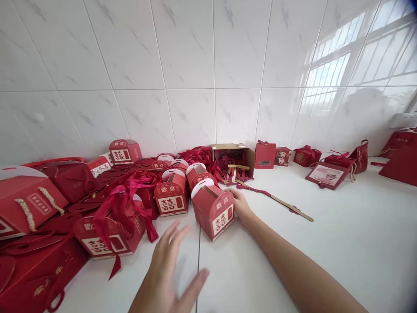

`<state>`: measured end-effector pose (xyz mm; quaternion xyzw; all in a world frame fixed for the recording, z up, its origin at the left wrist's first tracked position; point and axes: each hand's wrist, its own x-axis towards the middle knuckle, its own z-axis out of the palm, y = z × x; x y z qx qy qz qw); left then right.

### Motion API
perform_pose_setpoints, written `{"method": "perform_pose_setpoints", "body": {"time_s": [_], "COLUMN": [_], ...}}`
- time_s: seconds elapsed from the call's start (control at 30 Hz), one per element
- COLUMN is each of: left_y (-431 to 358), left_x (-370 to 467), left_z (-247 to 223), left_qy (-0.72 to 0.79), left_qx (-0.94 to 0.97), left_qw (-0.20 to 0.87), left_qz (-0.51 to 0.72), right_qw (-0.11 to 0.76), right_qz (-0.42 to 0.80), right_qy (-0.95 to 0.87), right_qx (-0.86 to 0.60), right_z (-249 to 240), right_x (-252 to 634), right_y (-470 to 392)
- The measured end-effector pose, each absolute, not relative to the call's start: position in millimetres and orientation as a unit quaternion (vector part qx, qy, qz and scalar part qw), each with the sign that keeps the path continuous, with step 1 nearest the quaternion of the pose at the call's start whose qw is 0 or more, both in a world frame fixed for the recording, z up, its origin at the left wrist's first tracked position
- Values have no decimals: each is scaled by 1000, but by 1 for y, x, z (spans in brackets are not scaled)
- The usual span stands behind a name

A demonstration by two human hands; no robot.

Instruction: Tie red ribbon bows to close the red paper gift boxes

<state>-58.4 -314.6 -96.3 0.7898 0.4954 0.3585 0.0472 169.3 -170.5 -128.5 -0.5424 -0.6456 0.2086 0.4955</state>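
A red gift box with a rounded top and a white label stands tilted toward the right on the white tiled surface. My right hand rests against its right side, fingers reaching behind it, partly hidden. In front and to the left, my left hand is raised with fingers and thumb spread, slightly blurred and holding nothing. Just left of the gripped box sits a similar red box, with another behind them.
Many red boxes and ribbons crowd the left. An open cardboard box of red pieces lies by the wall. Straps trail right of it. Small red bags and a pink-fronted box stand farther right.
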Motion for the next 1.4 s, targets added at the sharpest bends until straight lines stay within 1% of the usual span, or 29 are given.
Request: {"method": "perform_pose_setpoints", "body": {"time_s": [0.1, 0.17, 0.27, 0.37, 0.43, 0.57, 0.67, 0.73, 0.8, 0.9, 0.97, 1.0, 1.03, 1.1, 1.17, 1.23, 1.3, 1.4], "left_y": [-266, -236, -211, -206, -209, -212, -213, -213, -214, -215, -216, -218, -220, -228, -240, -255, -270, -292], "left_x": [-49, -50, -58, -64, -65, -63, -64, -65, -67, -69, -69, -69, -69, -67, -64, -60, -55, -47], "left_z": [-72, -73, -89, -100, -101, -97, -94, -93, -94, -95, -94, -93, -90, -85, -79, -74, -70, -60], "left_qy": [438, 395, 351, 346, 357, 359, 342, 335, 336, 347, 350, 345, 338, 321, 312, 313, 316, 333], "left_qx": [822, 839, 847, 838, 831, 829, 833, 836, 838, 835, 833, 836, 840, 855, 867, 871, 873, 877], "left_qw": [20, -1, 8, 6, -3, 7, 27, 40, 45, 45, 48, 50, 50, 40, 16, -16, -40, -35], "left_qz": [364, 374, 398, 422, 427, 429, 433, 433, 429, 425, 425, 424, 420, 405, 387, 378, 370, 345], "right_qw": [464, 462, 485, 501, 509, 540, 582, 622, 668, 730, 776, 773, 752, 706, 676, 679, 701, 722], "right_qz": [244, 235, 177, 120, 103, 115, 139, 152, 156, 148, 169, 197, 214, 189, 150, 153, 203, 298], "right_qy": [-674, -669, -630, -599, -590, -572, -553, -524, -484, -432, -416, -433, -453, -484, -492, -490, -501, -540], "right_qx": [-521, -533, -580, -613, -619, -607, -580, -561, -543, -509, -442, -419, -428, -481, -527, -525, -464, -313], "right_z": [-131, -133, -133, -131, -130, -131, -126, -112, -88, -39, -5, 10, 23, 41, 49, 47, 39, 28], "right_x": [157, 156, 161, 160, 158, 154, 159, 166, 174, 182, 183, 183, 182, 179, 177, 176, 178, 184], "right_y": [-180, -182, -177, -165, -155, -142, -146, -154, -168, -207, -242, -262, -281, -317, -345, -365, -375, -379]}}
